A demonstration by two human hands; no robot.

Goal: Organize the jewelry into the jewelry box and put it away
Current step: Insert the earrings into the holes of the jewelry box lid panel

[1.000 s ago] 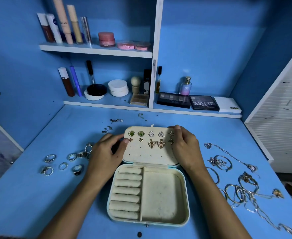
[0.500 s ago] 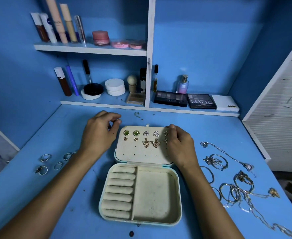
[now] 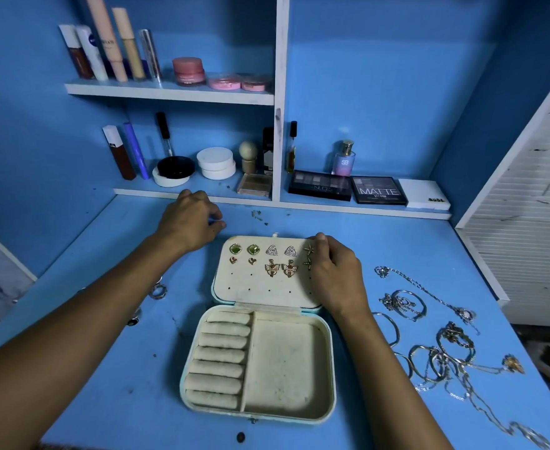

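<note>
A: What did the blue surface carry?

B: At the middle, the jewelry box, lying open. Its near tray had ring rolls on the left and a bare compartment on the right. The lid panel lay flat on the far side, with earrings pinned in two rows along its far edge.

A: And along the far wall?

B: A shelf with tubes and pink jars, and a lower ledge with eyeshadow palettes and a perfume bottle.

A: The loose jewelry?

B: A tangle of bracelets and chains lay right of the box. A few rings showed to the left, partly hidden by the forearm.

A: The hands?

B: The right hand rested on the lid's right edge, fingers curled around it. The left hand was far-left of the box, fingers bent down to the surface with thumb and forefinger close together; I couldn't tell whether they pinched anything.
</note>
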